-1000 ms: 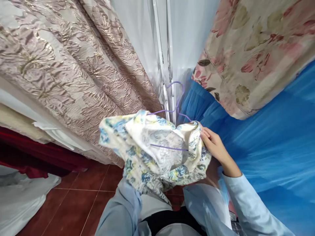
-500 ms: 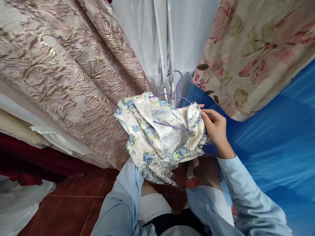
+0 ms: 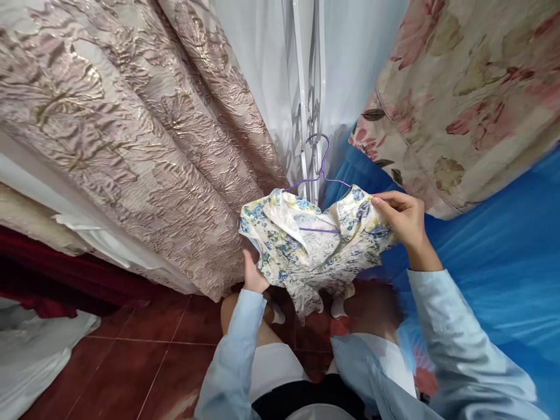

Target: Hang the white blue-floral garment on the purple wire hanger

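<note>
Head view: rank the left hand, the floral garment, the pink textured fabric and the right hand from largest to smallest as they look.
1. Pink textured fabric
2. Floral garment
3. Right hand
4. Left hand, by its visible part; the garment hides some of it.

The right hand (image 3: 401, 217), raised higher, pinches thumb to fingers; the left hand (image 3: 254, 274) sits lower, thumb upright, its fingers hidden.

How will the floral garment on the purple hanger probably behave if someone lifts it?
The floral garment would probably be floppy, because its lower edge droops in loose folds. It seems light: the right hand appears to pinch only one edge. Its shoulders should hold some shape, since the purple hanger runs inside them.
</note>
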Demonstrator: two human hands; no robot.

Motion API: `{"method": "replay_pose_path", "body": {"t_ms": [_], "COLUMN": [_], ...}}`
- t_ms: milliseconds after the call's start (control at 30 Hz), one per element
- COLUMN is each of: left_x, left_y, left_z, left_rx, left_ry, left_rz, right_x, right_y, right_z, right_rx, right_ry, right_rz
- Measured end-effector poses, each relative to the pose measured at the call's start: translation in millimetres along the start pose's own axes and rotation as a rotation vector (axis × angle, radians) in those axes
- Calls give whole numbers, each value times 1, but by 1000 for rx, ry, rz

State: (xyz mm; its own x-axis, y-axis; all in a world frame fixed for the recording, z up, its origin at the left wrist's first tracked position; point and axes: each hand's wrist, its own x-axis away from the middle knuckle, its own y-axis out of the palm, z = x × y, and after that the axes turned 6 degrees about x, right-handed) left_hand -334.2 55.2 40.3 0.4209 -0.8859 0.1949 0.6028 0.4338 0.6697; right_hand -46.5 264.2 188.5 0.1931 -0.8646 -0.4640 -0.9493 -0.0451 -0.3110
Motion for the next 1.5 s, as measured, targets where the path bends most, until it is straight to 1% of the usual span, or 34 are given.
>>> {"method": "replay_pose_path", "body": {"t_ms": [67,167,267,333,400,433,467,533,600,633,667,733,767,800,833,867,900,933,967,1033,1200,1367,1433,1500], "left_x": [8,15,11,6,2,1,1,3,6,7,8,10,10,11,12,14,16,18,20,23,27,25,24,26], "left_y": [-3,3,11,11,5,0,-5,-13,-18,-19,-20,-19,-18,-18,-17,-16,-15,-15,-14,-14,-14,-11,-13,-18], "left_z": [6,11,9,4,-2,-5,-8,-14,-19,-21,-24,-29,-32,-35,-38,-41,-44,-46,-48,-52,-55,-59,-60,-64], "left_rx": [28,-79,-138,-155,-224,-279,-340,-445,-510,-529,-542,-566,-579,-594,-612,-630,-647,-660,-670,-686,-690,-673,-652,-628], "left_ry": [1,78,149,213,299,336,366,397,412,419,426,443,459,481,506,533,558,578,591,599,587,588,627,723], "left_rz": [28,157,286,324,330,323,316,310,323,334,349,385,403,416,421,422,422,421,421,425,421,416,443,526], "right_x": [-4,-10,-15,-17,-14,-10,-4,19,54,76,100,145,165,182,195,203,208,209,209,205,198,200,204,211], "right_y": [4,14,20,21,20,20,20,24,34,43,53,81,97,114,130,145,157,168,176,185,191,199,199,196], "right_z": [4,6,8,10,12,14,15,17,20,23,27,36,41,47,53,59,65,71,76,83,86,84,83,81], "right_rx": [-15,-70,-80,-61,-30,1,51,183,284,280,239,170,167,144,93,32,-2,-19,-21,5,34,13,-26,-87], "right_ry": [-9,-38,-16,1,-21,-50,-87,-166,-223,-237,-232,-181,-125,-47,51,172,285,375,438,485,471,489,510,534], "right_rz": [47,88,20,-34,-43,-12,53,269,501,558,528,318,220,121,-7,-122,-205,-257,-280,-271,-248,-219,-213,-228]}}
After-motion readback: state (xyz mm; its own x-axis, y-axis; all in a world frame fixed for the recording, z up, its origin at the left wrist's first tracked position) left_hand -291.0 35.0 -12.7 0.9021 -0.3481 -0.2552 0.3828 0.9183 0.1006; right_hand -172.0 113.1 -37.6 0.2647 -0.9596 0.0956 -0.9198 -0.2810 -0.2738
